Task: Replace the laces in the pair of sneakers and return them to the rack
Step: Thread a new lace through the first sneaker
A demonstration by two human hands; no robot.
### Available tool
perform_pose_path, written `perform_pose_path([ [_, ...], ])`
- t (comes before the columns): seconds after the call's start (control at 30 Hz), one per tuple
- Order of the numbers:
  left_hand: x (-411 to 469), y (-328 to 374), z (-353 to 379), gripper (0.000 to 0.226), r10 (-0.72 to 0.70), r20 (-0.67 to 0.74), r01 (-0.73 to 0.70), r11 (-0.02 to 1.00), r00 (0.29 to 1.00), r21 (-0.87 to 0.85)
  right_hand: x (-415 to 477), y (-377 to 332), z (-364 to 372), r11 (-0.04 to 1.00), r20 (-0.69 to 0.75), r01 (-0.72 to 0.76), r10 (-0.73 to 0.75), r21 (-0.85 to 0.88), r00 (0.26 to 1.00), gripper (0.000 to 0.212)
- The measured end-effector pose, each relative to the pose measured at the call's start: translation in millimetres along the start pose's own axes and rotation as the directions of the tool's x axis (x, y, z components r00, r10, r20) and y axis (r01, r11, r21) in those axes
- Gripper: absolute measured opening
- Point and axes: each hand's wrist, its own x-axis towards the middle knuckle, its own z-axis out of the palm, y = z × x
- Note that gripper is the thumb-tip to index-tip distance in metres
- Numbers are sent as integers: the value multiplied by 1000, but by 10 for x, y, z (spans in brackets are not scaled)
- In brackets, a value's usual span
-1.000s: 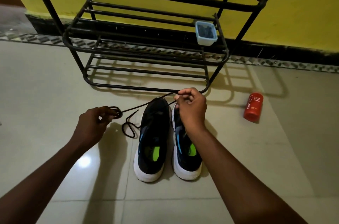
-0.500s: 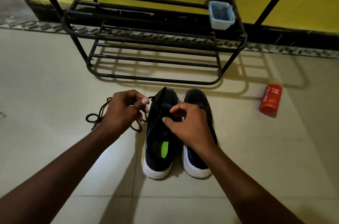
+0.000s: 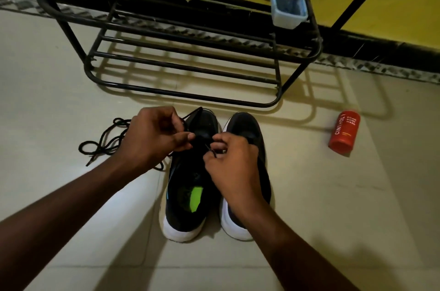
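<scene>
Above the white-soled sneaker [image 3: 188,178], left hand [image 3: 154,138] and right hand [image 3: 231,167] pinch cord lace [image 3: 119,120].

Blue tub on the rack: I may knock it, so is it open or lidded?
Open: the blue tub shows no lid, with dark contents visible inside.

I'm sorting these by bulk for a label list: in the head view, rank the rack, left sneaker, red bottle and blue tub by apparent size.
1. rack, widest by far.
2. left sneaker.
3. bottle and tub look about alike; the tub sits farther back, so no ranking between them.
</scene>
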Motion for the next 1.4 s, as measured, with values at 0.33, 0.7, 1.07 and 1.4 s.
perform_pose_path([
  [0.33, 21, -86, 111, 5, -59, 23, 58, 997, 998, 51, 90, 129, -20, 986, -42, -68, 76, 154, 996, 26],
  [0.7, -48, -124, 210, 9, -36, 30, 35, 999, 999, 30, 94, 135, -82, 937, 4, -161, 168, 309, 986, 16],
  [1.07, -84, -163, 230, 6, 29, -33, -20, 973, 999, 230, 131, 174, -89, 894, 43, -205, 206, 399, 978, 17],
  [1.4, -90, -137, 322, 4, 41, -102, -1, 930, 994, 367, 123, 150, -100, 887, 61, -224, 218, 404, 974, 16],
])
